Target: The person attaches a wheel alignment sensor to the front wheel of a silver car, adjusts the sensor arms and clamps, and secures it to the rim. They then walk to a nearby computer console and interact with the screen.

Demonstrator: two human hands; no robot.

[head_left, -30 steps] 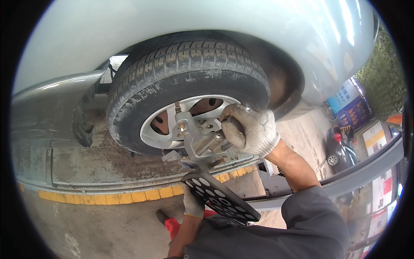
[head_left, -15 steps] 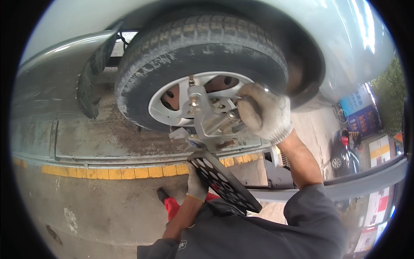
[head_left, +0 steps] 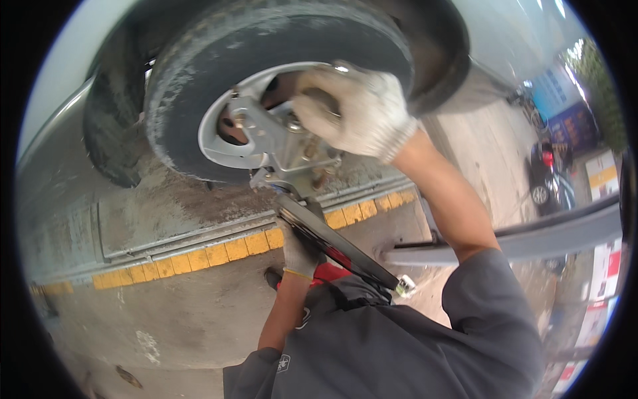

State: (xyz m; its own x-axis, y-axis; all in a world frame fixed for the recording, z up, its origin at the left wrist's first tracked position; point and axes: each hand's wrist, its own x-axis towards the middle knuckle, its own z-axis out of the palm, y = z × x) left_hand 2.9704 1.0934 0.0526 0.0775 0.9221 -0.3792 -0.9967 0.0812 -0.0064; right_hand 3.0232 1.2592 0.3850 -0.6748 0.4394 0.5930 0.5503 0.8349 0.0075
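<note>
A metal wheel clamp (head_left: 256, 126) sits against the silver rim (head_left: 211, 133) of a car wheel with a worn, dusty tyre (head_left: 189, 80). My right hand (head_left: 365, 110), in a white knit glove, is closed at the right side of the clamp, apparently round its knob; blur and the fingers hide most of the grip. Below the clamp, a flat black target panel (head_left: 342, 245) slants down toward my body, seen almost edge-on. My gloved left hand (head_left: 297, 246) grips the panel's upper end, near where it joins the clamp, its fingers partly behind it.
The wheel stands on a dirty metal platform (head_left: 179, 206), edged with yellow blocks (head_left: 219, 255). A grey rail (head_left: 518, 238) crosses at the right. Farther off are a parked car (head_left: 550, 183) and blue banners (head_left: 561, 100). Grey concrete floor (head_left: 193, 312) lies at lower left.
My view has shifted and tilted, so the wheel appears farther up and left. The panel has turned from showing its round-spotted face to nearly edge-on. Both hands stay at the clamp and panel.
</note>
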